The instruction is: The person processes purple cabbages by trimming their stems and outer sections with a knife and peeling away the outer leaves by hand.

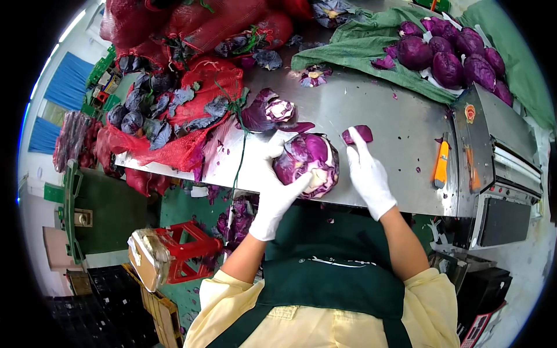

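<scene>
In the head view my white-gloved left hand (pixel 275 184) grips a red cabbage (pixel 313 155) at the table's front edge, its thumb on the pale cut stem side and its fingers over the far left side. To the right of the cabbage, my gloved right hand (pixel 368 177) is open, fingers stretched forward. Its fingertips overlap a loose purple leaf piece (pixel 365 133); whether they grip it or only touch it I cannot make out. Beyond my left hand are a torn outer leaf (pixel 255 116) and a trimmed-off stem piece (pixel 281 110).
Several peeled red cabbages (pixel 448 68) sit on a green cloth (pixel 354 46) at the back right. An orange cutter (pixel 442 162) lies beside a wrapping machine (pixel 510 156). Red mesh sacks (pixel 203 29) fill the back left; a red stool (pixel 194 249) stands below.
</scene>
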A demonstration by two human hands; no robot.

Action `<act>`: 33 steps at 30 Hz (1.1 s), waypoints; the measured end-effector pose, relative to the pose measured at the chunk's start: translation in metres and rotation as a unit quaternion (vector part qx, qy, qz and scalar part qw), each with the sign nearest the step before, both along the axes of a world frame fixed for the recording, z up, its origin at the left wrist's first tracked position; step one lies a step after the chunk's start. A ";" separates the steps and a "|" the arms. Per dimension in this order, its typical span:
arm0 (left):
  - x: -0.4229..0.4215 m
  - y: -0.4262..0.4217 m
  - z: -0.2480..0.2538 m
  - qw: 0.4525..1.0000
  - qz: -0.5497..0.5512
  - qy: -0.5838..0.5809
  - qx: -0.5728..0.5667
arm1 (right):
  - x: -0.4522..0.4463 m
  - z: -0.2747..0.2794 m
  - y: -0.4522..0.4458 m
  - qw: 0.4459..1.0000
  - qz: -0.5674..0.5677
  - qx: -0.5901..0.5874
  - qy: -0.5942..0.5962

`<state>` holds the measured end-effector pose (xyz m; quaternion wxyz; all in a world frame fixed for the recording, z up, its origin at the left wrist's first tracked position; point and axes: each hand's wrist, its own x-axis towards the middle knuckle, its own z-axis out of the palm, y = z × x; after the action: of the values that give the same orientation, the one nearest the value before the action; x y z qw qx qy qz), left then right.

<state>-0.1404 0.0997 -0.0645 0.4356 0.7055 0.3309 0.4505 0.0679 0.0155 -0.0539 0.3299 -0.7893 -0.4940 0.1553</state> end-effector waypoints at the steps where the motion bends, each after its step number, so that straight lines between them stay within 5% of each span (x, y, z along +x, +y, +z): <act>1: 0.007 -0.011 0.020 1.000 0.008 0.013 -0.011 | -0.008 0.001 -0.005 0.997 -0.001 0.063 0.044; 4: 0.011 -0.014 0.020 0.999 0.002 0.041 -0.006 | -0.023 0.025 -0.021 0.982 0.044 0.078 0.167; 5: 0.011 -0.016 0.021 0.997 0.016 0.068 0.015 | -0.028 0.012 -0.019 0.980 0.058 0.165 0.100; 13: 0.020 -0.028 0.034 0.997 0.043 0.058 0.011 | -0.042 0.023 -0.023 0.996 0.031 0.076 0.032; 18: 0.021 -0.027 0.026 0.996 0.064 0.060 0.006 | -0.036 0.013 -0.012 0.985 0.003 0.170 -0.040; 22: 0.014 -0.023 0.029 0.995 0.061 0.077 0.002 | 0.000 0.002 0.008 0.992 -0.020 0.123 0.013; 26: -0.015 -0.012 0.018 0.996 -0.064 0.017 -0.054 | 0.062 -0.048 0.033 0.996 -0.030 -0.040 -0.070; 29: -0.038 -0.007 0.002 0.980 -0.060 -0.044 -0.182 | 0.078 -0.021 0.030 0.996 -0.004 -0.043 -0.072; 32: -0.042 -0.008 0.000 0.984 -0.030 -0.039 -0.170 | 0.051 0.017 0.025 0.996 -0.005 -0.079 -0.032; 33: -0.040 -0.011 0.004 0.988 -0.041 -0.030 -0.143 | 0.045 0.004 0.026 0.999 0.011 -0.008 0.049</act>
<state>-0.1802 0.0889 -0.0601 0.5594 0.6352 0.3495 0.4018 0.1133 0.0418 -0.0499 0.3455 -0.7782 -0.4844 0.2010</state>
